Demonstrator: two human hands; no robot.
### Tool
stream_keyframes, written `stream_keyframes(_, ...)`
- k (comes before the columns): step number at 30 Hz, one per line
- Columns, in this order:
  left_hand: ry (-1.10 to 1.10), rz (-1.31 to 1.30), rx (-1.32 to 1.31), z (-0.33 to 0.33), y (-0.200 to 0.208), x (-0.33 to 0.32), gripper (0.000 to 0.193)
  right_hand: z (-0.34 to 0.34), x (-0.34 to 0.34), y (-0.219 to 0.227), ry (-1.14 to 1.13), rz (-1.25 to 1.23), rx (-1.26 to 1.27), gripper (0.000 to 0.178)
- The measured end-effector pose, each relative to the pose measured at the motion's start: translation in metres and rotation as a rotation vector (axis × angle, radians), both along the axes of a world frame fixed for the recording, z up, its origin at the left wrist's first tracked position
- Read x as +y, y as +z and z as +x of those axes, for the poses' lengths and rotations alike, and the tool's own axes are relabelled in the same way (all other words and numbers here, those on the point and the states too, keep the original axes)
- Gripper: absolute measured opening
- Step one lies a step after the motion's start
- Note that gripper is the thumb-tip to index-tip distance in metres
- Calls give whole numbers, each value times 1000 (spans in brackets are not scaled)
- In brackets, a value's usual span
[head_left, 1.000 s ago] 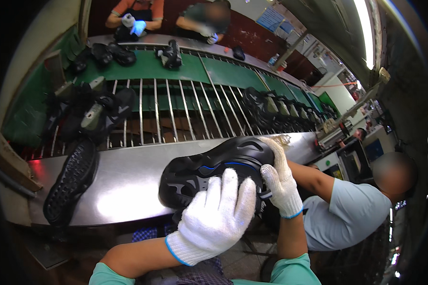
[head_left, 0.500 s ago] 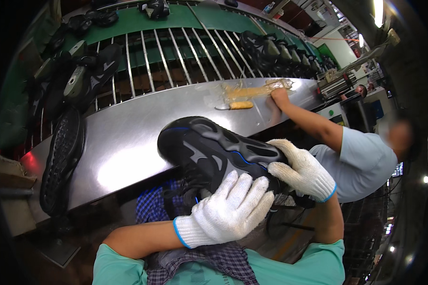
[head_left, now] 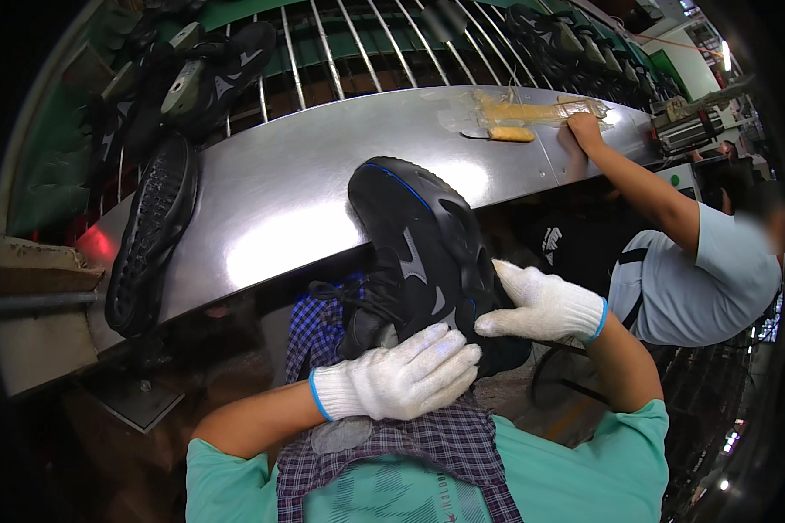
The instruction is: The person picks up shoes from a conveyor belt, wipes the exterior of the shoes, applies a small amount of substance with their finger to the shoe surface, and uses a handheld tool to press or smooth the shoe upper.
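Observation:
A black shoe [head_left: 423,253] with grey side marks and blue trim is held in front of me, toe away and sole edge to the right. My right hand [head_left: 549,305], in a white knit glove, is closed on the sole edge near the heel, thumb on the near side. My left hand [head_left: 401,373], gloved alike, is on the ankle part at the near end, with its fingers long and together; its thumb is hidden. Laces [head_left: 353,296] hang on the shoe's left side.
Beyond runs a metal bench [head_left: 296,187]. A black shoe [head_left: 155,231] lies sole up on its left. Behind are a roller rack [head_left: 366,52] and more shoes [head_left: 227,74]. A yellow-handled tool [head_left: 510,134] lies near a co-worker's hand [head_left: 587,131] at right.
The shoe has turned so its toe points farther away from me, and its heel has swung nearer. Both hands have kept contact with it. My view has shifted, so the bench appears higher.

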State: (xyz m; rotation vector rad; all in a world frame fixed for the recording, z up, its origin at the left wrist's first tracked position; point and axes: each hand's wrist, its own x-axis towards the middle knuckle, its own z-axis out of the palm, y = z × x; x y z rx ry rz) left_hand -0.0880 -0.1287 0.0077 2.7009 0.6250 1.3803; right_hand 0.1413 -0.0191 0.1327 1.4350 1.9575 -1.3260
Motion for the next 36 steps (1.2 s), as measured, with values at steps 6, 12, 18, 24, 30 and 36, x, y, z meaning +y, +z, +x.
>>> stream_keyframes(6,-18,14,57,-9,-8,-4,27,-9,-13,-17,-149,82,35,75)
stream_keyframes(12,-73,72,121,-19,-13,1,26,-12,-12,-31,-136,128,87,72)
stream_keyframes(18,-82,-3,157,-13,0,1,27,-34,-2,-20,-71,277,0,73)
stream_keyframes(24,-61,-32,169,-11,18,5,29,-49,0,-36,-231,489,113,72)
stream_keyframes(30,-35,-23,254,-25,41,11,30,-75,44,-65,-117,814,370,59)
stream_keyframes(36,-30,14,247,-25,29,0,34,-108,123,-61,-19,473,445,51)
